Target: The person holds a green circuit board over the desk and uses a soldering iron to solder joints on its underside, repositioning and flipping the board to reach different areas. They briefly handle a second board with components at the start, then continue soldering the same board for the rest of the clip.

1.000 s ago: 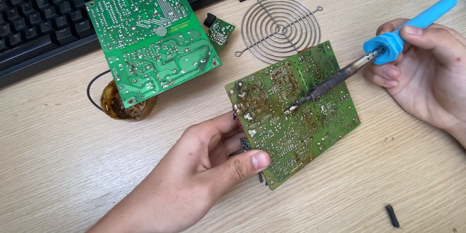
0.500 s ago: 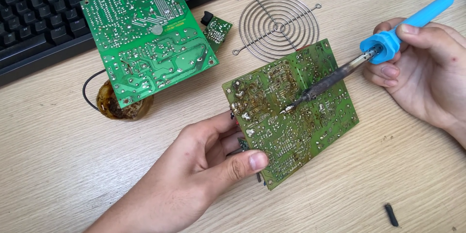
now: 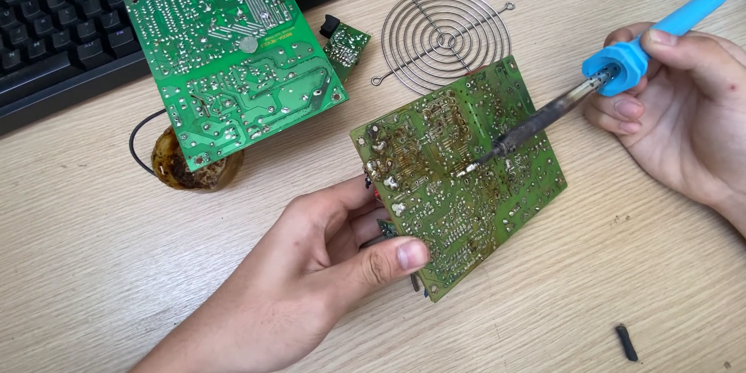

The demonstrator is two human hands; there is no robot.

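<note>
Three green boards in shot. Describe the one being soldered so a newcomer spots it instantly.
Start at the round wire fan grille near the top of the wooden desk; the target is the browned green circuit board just below it. The left hand grips its lower edge, and the blue-handled soldering iron touches its middle. Unlike the cleaner large green board and the tiny green board, it looks scorched.

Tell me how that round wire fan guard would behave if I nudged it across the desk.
The round wire fan guard lies flat on the wooden desk, so it would probably slide, not roll. Thin open rings suggest it is light and fairly stiff.
</note>
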